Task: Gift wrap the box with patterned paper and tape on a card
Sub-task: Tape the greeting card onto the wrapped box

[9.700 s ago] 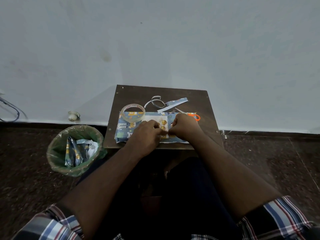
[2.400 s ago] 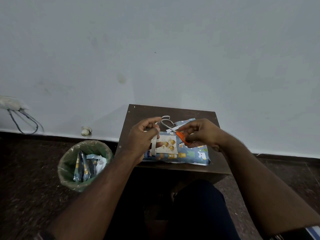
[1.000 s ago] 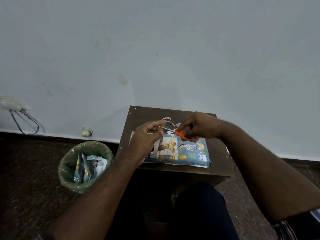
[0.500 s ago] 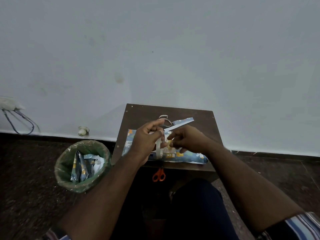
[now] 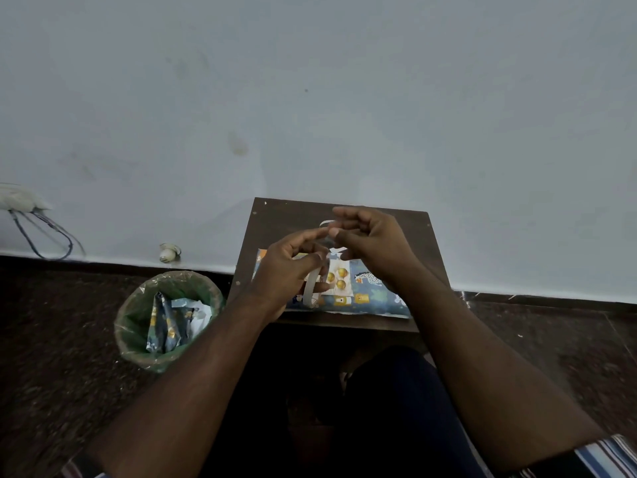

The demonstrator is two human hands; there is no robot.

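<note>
Fingers (image 5: pixel 319 262) of the left hand (image 5: pixel 286 270) curl round a roll of clear tape (image 5: pixel 310 288), held on edge above the left part of the wrapped box (image 5: pixel 365 294). The right hand (image 5: pixel 370 243) hovers just beyond it, thumb and forefinger pinched together at the left forefinger's tip; a short piece of tape appears to stretch between the two hands, though it is too clear and blurred to be sure. The box, covered in blue animal-print paper, lies along the near edge of the small brown table (image 5: pixel 275 215), with a white card (image 5: pixel 336 279) bearing gold balls resting on top of it, partly hidden by the left hand. A green-lined bin (image 5: pixel 138 322) holding paper scraps stands on the floor to the left of the table.

The step in hand looks like freeing a strip to fix the card. A loose strip could fold back and stick to itself or to the fingers, since both ends are held in the air. The card lies unheld, so a brush from the roll or a sleeve could shift it askew before the tape lands. The box sits close to the near edge, and a firm press there could tip it off.
</note>
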